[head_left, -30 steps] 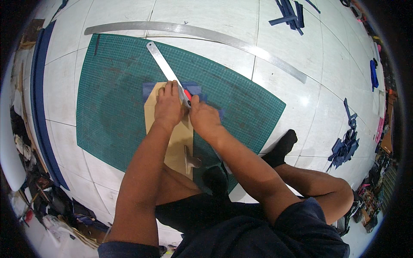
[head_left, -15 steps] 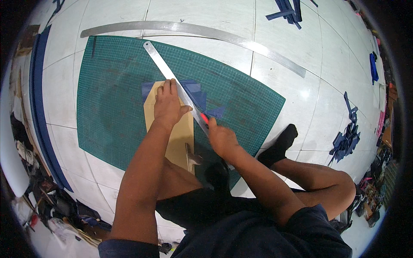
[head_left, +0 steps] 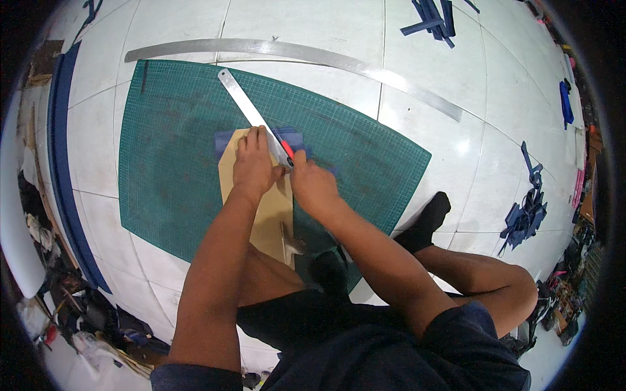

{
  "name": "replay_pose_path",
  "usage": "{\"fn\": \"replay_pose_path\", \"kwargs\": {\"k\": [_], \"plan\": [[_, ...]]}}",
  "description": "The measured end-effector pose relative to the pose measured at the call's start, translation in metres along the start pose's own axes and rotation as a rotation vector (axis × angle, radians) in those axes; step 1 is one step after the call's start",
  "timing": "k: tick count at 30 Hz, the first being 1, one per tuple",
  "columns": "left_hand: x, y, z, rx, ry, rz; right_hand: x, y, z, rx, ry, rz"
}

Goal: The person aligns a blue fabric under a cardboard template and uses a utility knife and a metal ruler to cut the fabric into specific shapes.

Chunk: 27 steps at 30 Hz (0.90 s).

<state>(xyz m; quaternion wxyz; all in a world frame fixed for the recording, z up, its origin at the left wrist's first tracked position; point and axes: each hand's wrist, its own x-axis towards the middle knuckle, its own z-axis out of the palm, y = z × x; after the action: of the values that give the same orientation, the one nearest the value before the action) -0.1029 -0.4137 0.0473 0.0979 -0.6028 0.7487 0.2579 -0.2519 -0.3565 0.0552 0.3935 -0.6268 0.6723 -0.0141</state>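
A green cutting mat (head_left: 169, 150) lies on the white tiled floor. On it rests a tan cardboard pattern (head_left: 270, 215) over a piece of blue fabric (head_left: 292, 138). My left hand (head_left: 254, 163) presses flat on the pattern and on a short metal ruler (head_left: 244, 107) that runs diagonally up to the left. My right hand (head_left: 313, 182) grips a red-handled cutter (head_left: 287, 150), its tip against the ruler's right edge, just beside my left fingers.
A long metal straightedge (head_left: 313, 55) lies beyond the mat. Blue fabric strips (head_left: 433, 16) sit at the top, more blue scraps (head_left: 525, 215) at the right. A blue band (head_left: 62, 169) runs along the left. My bent legs and black sock (head_left: 427, 221) overlap the mat's near edge.
My right hand with the cutter ran down along the ruler toward me, then returned up to the ruler beside my left hand. The left hand stayed pressed on the pattern.
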Motion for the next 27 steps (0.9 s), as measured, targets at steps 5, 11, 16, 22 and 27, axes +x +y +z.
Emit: {"fn": "replay_pose_path", "kwargs": {"k": [5,11,16,22,27], "plan": [[0.0,0.0,0.001,-0.003,0.062,0.039,0.009,0.001,0.005,-0.029,0.027,-0.062],[0.001,0.0,0.007,-0.068,0.11,0.047,0.007,-0.002,-0.003,-0.005,-0.096,-0.013],[-0.002,0.005,-0.005,0.011,-0.048,-0.033,-0.06,0.035,-0.002,-0.104,-0.232,0.044],[-0.001,0.006,-0.004,0.006,-0.077,-0.078,-0.088,0.03,-0.024,-0.112,-0.174,0.079],[0.004,-0.004,0.007,0.082,-0.028,-0.007,-0.037,0.018,-0.001,-0.006,-0.028,0.037]]}}
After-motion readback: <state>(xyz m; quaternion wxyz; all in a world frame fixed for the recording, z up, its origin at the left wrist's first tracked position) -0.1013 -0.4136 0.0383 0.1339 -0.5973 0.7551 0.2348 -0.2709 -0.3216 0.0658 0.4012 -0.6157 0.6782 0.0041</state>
